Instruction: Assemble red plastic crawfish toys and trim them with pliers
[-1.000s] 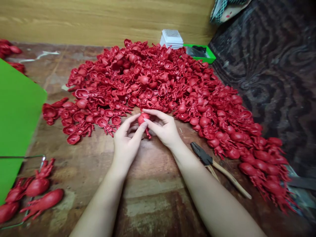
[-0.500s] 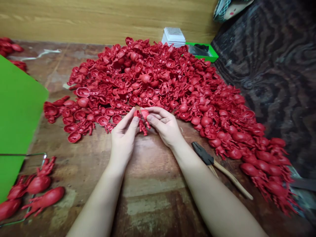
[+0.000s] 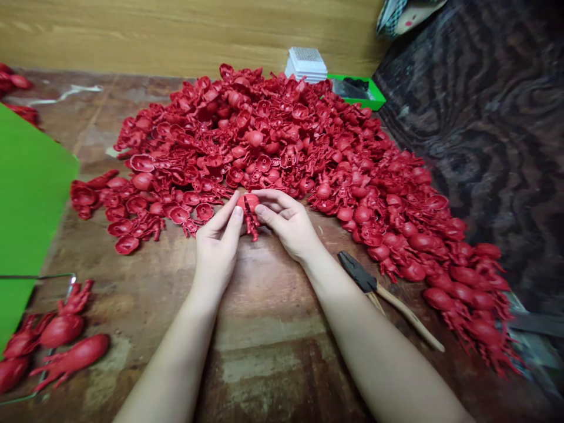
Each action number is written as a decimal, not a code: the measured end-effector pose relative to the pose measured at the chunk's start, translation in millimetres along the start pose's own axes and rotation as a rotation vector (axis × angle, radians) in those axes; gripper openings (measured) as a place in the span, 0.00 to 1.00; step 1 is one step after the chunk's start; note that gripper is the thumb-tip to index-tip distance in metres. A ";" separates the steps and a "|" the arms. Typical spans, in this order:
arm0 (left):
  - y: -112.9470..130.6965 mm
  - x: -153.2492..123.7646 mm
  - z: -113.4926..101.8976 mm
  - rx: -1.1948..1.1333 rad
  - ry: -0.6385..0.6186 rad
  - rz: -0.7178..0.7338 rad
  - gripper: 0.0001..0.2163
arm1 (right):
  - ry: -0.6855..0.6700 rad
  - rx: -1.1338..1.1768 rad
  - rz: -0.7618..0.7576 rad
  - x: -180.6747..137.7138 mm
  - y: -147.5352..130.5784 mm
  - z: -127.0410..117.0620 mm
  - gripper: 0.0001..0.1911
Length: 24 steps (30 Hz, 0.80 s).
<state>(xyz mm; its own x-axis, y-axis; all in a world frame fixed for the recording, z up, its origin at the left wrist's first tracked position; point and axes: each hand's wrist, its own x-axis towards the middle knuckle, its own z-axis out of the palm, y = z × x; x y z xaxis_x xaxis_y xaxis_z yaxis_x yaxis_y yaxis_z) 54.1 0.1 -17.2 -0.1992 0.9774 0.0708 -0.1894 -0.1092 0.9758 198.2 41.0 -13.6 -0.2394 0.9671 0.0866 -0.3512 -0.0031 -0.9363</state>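
Cupping a red moulded octopus figure [image 3: 247, 203] near the centre of the frame, the left hand [image 3: 215, 238] and right hand [image 3: 286, 226] hold it in a narrow grip between them. The left thumb presses one side of its round head, while the right fingers [image 3: 275, 200] curve around the other. Its thin legs [image 3: 251, 226] hang below the hands, above the worn wooden tabletop [image 3: 273, 305]. The figure looks light and fairly stiff, though smooth enough to slip, and the thin legs look the most fragile part, so the rounded head seems the safest place to take hold. Right of the hands lies a hand tool [image 3: 355, 271] with a black metal head and wooden handles. At lower left lie larger red figures [image 3: 73, 352], with a green board [image 3: 30, 217] above them. A great heap of red moulded pieces [image 3: 247, 138] spreads across the table behind the hands. Beyond it are a white perforated box [image 3: 306, 63] and a green tray [image 3: 359, 94], with dark patterned cloth [image 3: 480, 147] at right.
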 end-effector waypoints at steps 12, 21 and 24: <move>-3.7 1.6 -5.0 -0.025 -0.020 -0.029 0.21 | 0.055 0.083 0.092 1.0 2.9 -4.0 0.20; -4.3 3.3 -10.9 0.050 -0.014 -0.019 0.20 | 0.050 0.066 0.137 1.6 4.4 -4.5 0.22; -2.1 4.0 -11.1 0.045 -0.003 -0.033 0.21 | 0.071 0.063 0.158 0.2 3.8 -2.2 0.23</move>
<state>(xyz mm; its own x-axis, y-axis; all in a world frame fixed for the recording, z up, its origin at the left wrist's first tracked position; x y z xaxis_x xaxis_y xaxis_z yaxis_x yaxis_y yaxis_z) 43.0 2.2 -21.3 -0.1910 0.9808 0.0386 -0.1523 -0.0685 0.9860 198.7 41.7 -17.8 -0.2323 0.9688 -0.0867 -0.3711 -0.1707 -0.9128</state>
